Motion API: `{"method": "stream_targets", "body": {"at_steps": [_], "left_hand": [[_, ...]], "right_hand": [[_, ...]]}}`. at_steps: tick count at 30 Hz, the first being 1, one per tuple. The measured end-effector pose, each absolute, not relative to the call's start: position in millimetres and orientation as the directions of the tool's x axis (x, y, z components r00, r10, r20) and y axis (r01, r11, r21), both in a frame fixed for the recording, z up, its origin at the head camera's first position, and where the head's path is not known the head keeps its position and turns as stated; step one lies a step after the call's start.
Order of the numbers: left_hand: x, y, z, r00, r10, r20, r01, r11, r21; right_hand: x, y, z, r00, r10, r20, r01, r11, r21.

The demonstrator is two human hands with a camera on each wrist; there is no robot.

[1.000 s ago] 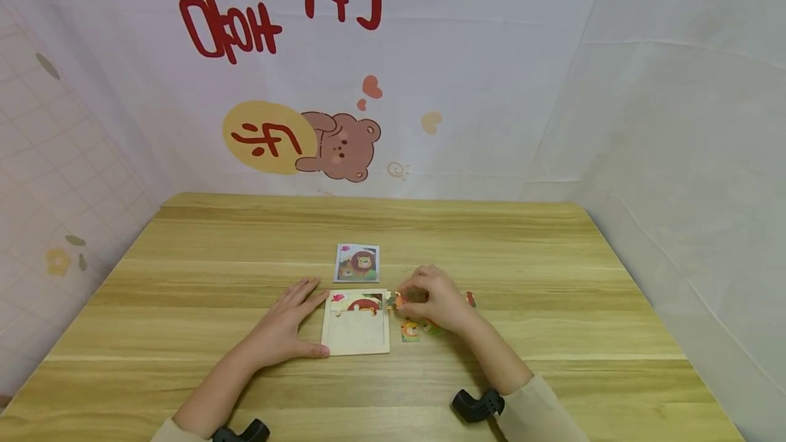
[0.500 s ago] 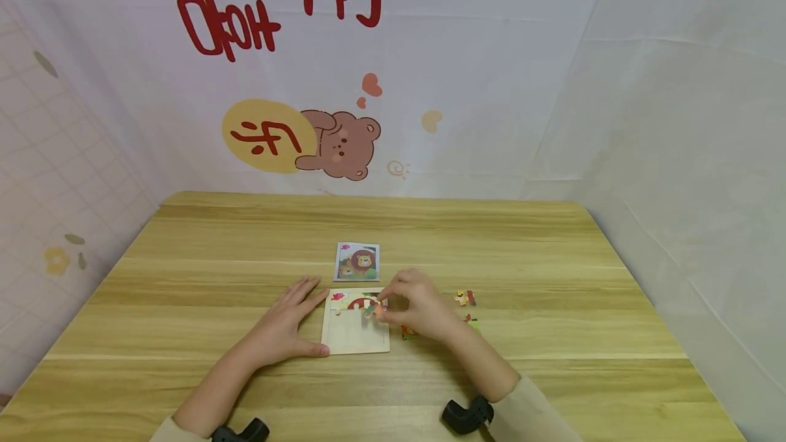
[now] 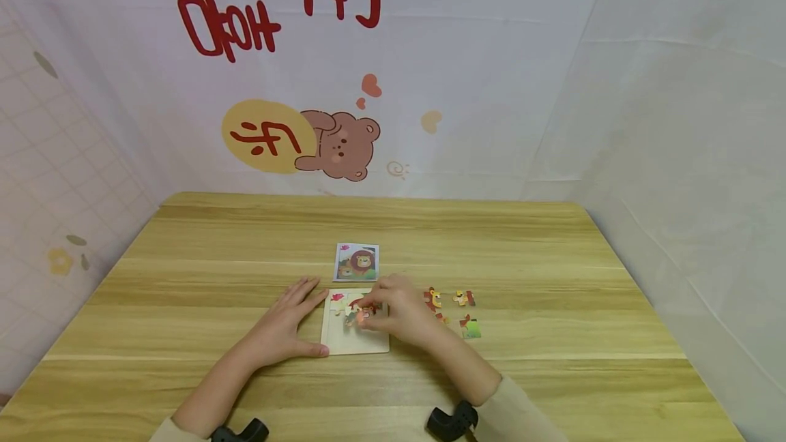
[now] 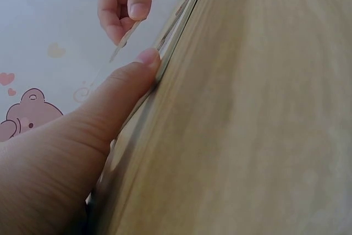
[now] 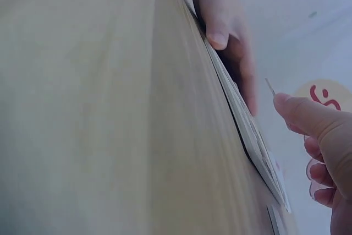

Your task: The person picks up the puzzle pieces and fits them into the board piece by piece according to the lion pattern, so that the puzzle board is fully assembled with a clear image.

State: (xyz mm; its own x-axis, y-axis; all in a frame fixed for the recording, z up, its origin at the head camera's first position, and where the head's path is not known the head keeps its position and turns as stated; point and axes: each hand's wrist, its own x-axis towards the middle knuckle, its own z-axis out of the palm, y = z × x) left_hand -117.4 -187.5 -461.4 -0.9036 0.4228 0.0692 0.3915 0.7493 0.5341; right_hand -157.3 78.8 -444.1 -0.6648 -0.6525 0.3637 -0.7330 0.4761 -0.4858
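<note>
A shallow puzzle tray [image 3: 350,345] lies on the table, with a row of joined pieces along its far side and bare wood nearer the person. My right hand [image 3: 400,311] pinches a puzzle piece [image 3: 353,316] between thumb and fingers, held just above the tray. In the right wrist view that piece [image 5: 269,85] shows edge-on at the thumb tip, apart from the tray. My left hand [image 3: 284,327] is spread along the tray's left side, its thumb [image 4: 135,75] touching the tray's edge near the front corner and its fingers by the far corner.
Beyond the tray lies a picture card [image 3: 357,262] showing a lion. Several loose puzzle pieces sit to the right, among them a green one [image 3: 471,327] and a yellow and red one [image 3: 464,298]. A printed cloth [image 3: 479,74] hangs behind the table [image 3: 245,237].
My right hand has carried the puzzle piece leftward from beside the tray to above it, uncovering loose pieces on the right. The left hand has stayed in place.
</note>
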Motion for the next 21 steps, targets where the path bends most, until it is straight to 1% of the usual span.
{"method": "stream_targets", "body": {"at_steps": [3,7,16,21], "left_hand": [[-118,-188,-462,-0.902,0.426,0.073,0.397,0.748,0.533],[-118,-188,-461,-0.901,0.427,0.075,0.396,0.742,0.541],[-118,-187,-460,-0.9,0.429,0.079,0.4,0.738,0.544],[-117,-187,-460,-0.9,0.429,0.078,0.399,0.738,0.544]], "right_hand": [[-157,73,-446,-0.649,-0.655,0.387,-0.749,0.461,-0.475],[-158,66,-449,-0.643,-0.652,0.402,-0.756,0.455,-0.471],[-158,56,-456,-0.659,-0.654,0.372,-0.744,0.492,-0.453],[-158,53,-458,-0.679,-0.644,0.351,-0.725,0.514,-0.458]]}}
